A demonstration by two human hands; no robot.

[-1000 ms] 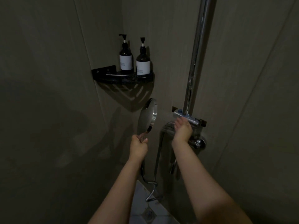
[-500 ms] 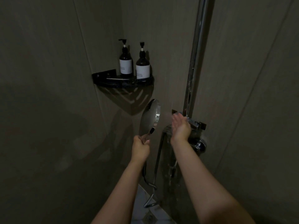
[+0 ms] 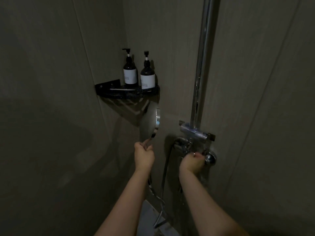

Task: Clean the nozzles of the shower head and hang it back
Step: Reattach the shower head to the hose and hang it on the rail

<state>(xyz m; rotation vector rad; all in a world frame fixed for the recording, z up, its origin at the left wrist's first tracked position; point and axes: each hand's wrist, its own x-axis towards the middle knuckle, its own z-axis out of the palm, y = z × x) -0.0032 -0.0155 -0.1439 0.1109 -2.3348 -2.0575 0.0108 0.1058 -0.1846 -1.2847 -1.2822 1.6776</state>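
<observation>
Shower head [image 3: 150, 120] held upright by its handle in the closed left hand [image 3: 144, 156], below the corner shelf [image 3: 119, 91], while the right hand [image 3: 192, 161] grips the mixer valve [image 3: 196, 143]; rehanging evidently remains, cleaning progress indeterminable.

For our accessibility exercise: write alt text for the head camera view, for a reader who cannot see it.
In a dim shower, the left hand holds the shower head upright by its handle while the right hand grips the tap below the rail. Two bottles stand on a corner shelf.
</observation>
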